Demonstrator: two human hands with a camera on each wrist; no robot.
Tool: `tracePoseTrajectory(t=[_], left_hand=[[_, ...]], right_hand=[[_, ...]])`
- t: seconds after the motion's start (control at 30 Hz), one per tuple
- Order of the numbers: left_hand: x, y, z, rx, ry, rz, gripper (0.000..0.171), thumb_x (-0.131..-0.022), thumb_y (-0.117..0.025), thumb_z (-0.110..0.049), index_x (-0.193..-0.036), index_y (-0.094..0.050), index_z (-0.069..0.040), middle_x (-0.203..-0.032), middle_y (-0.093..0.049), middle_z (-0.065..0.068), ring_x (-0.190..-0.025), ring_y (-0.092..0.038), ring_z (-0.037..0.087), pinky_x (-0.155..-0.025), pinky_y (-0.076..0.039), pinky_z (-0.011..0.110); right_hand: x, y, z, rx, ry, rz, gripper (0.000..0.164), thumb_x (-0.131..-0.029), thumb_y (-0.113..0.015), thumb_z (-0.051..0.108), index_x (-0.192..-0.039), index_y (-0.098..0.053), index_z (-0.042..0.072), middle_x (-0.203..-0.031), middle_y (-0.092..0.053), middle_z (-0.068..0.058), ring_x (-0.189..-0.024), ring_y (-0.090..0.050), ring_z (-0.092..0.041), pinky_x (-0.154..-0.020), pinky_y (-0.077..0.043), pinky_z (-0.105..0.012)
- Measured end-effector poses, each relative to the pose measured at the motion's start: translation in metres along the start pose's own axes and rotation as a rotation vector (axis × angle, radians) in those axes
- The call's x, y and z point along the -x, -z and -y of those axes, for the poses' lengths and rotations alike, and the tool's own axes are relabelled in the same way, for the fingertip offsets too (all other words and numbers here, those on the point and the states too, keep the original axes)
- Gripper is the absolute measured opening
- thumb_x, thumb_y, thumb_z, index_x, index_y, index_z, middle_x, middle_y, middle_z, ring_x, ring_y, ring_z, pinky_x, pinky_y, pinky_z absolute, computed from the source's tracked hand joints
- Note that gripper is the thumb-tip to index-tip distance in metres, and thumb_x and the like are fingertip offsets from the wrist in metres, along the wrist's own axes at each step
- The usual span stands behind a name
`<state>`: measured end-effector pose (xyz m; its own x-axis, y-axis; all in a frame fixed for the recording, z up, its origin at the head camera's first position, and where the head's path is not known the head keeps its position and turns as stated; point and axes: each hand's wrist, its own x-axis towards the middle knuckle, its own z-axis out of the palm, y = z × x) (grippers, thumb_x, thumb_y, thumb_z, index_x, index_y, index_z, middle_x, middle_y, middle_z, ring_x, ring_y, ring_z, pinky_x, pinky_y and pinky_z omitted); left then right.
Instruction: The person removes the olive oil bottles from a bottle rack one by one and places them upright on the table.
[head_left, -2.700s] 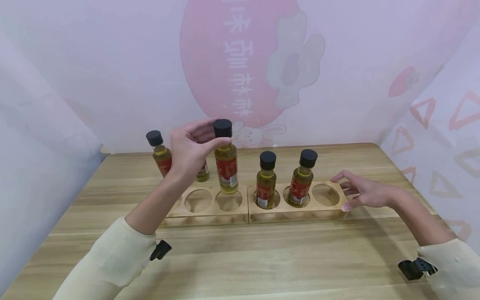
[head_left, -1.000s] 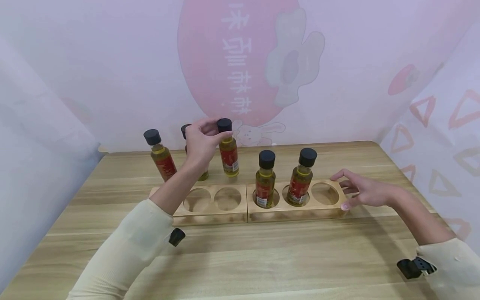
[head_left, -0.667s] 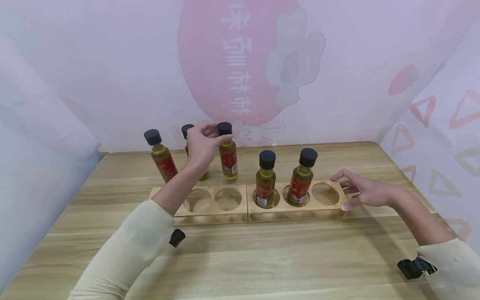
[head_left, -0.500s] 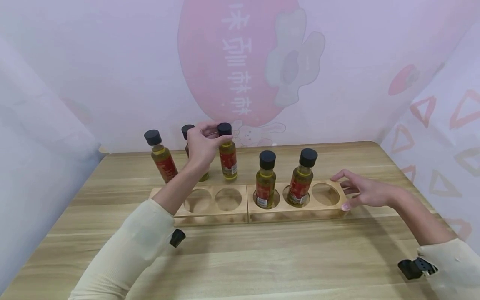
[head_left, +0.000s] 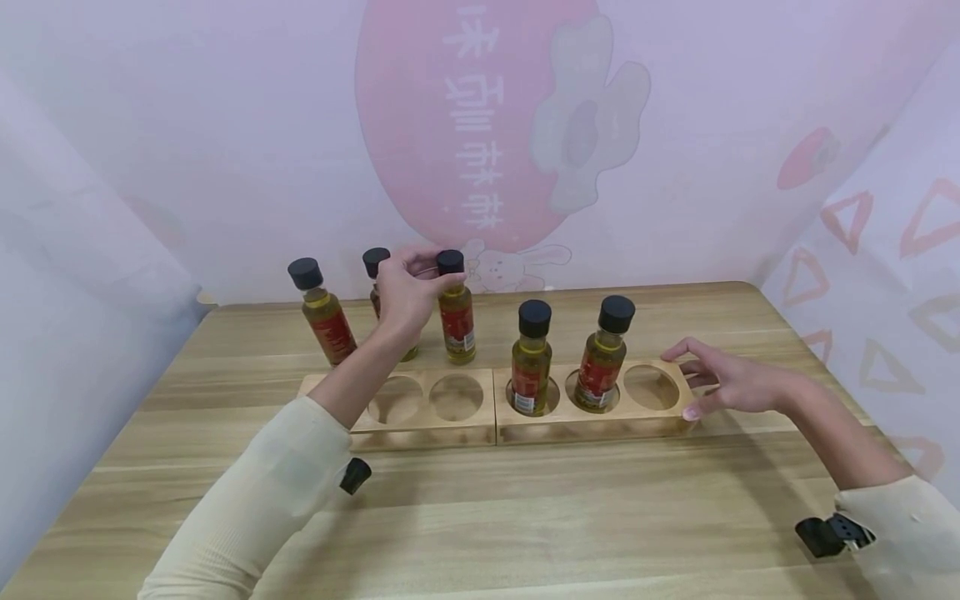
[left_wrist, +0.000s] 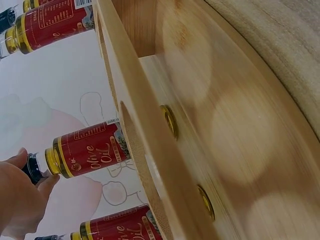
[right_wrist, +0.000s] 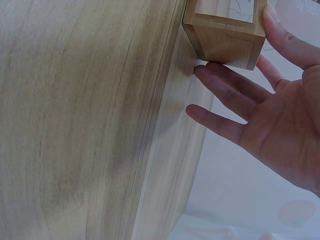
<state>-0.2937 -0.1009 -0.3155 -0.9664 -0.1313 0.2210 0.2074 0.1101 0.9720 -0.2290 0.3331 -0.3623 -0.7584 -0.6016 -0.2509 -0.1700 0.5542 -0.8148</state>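
Observation:
My left hand point(head_left: 408, 292) pinches an olive oil bottle point(head_left: 457, 321) at its black cap and neck, thumb in front and fingers behind. This bottle, red-labelled with yellow oil, is upright just behind the left wooden rack point(head_left: 426, 385); its base appears to be on the table. In the left wrist view "Olive Oil" is legible on the held bottle's label point(left_wrist: 90, 149). At the far right end, my right hand point(head_left: 731, 379) holds the right wooden rack point(head_left: 592, 423) between thumb and forefinger at its corners. The right wrist view has the other fingers loosely extended beside the rack's end point(right_wrist: 227, 42).
Two bottles of the same kind stand in the right rack: one bottle point(head_left: 531, 358) and another point(head_left: 600, 354). Behind the left rack are a leaning-looking bottle point(head_left: 326, 321) and a bottle point(head_left: 376, 265) partly hidden by my left hand. Wood-grain table point(head_left: 525, 517) extends in front.
My left hand has moved the olive oil bottle back from above the left rack's rightmost hole and lowered it behind the rack. My right hand has stayed at the rack's end.

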Motion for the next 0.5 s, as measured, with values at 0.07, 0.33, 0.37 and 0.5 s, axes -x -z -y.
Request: tracePoseTrajectory(t=[0.07, 0.33, 0.37, 0.5], left_hand=[[-0.0008, -0.0002, 0.0010, 0.002, 0.000, 0.002, 0.041, -0.084, -0.084, 0.002, -0.122, -0.070, 0.002, -0.122, -0.073, 0.019, -0.112, -0.073, 0.027, -0.097, -0.059, 0.030], [-0.0033, -0.0028, 0.0032, 0.000, -0.012, 0.009, 0.043, -0.084, -0.085, 0.002, -0.125, -0.070, 0.003, -0.122, -0.073, 0.021, -0.113, -0.072, 0.029, -0.096, -0.060, 0.030], [-0.0032, -0.0031, 0.0031, 0.003, -0.011, 0.008, 0.043, -0.084, -0.085, 0.002, -0.125, -0.070, 0.003, -0.122, -0.073, 0.021, -0.113, -0.072, 0.029, -0.095, -0.060, 0.030], [-0.0038, -0.0034, 0.0040, 0.008, 0.000, 0.000, 0.044, -0.084, -0.085, 0.003, -0.125, -0.070, 0.003, -0.123, -0.073, 0.020, -0.113, -0.072, 0.028, -0.095, -0.060, 0.030]], right_hand=[[-0.0002, 0.0003, 0.0001, 0.002, 0.003, 0.002, 0.076, -0.090, -0.080, 0.009, -0.142, -0.028, -0.008, -0.145, -0.044, -0.042, -0.132, -0.047, -0.060, -0.094, -0.058, -0.038], [-0.0001, 0.0010, 0.0003, 0.004, 0.002, 0.004, 0.076, -0.091, -0.080, 0.009, -0.143, -0.027, -0.008, -0.144, -0.045, -0.042, -0.131, -0.048, -0.060, -0.094, -0.058, -0.040], [0.0000, 0.0008, 0.0004, 0.004, 0.000, 0.005, 0.077, -0.090, -0.080, 0.009, -0.143, -0.027, -0.008, -0.144, -0.045, -0.042, -0.132, -0.048, -0.060, -0.095, -0.058, -0.041], [0.0004, 0.0004, 0.0003, 0.006, -0.004, 0.005, 0.077, -0.090, -0.080, 0.010, -0.143, -0.027, -0.009, -0.144, -0.045, -0.043, -0.132, -0.047, -0.060, -0.096, -0.057, -0.044]])
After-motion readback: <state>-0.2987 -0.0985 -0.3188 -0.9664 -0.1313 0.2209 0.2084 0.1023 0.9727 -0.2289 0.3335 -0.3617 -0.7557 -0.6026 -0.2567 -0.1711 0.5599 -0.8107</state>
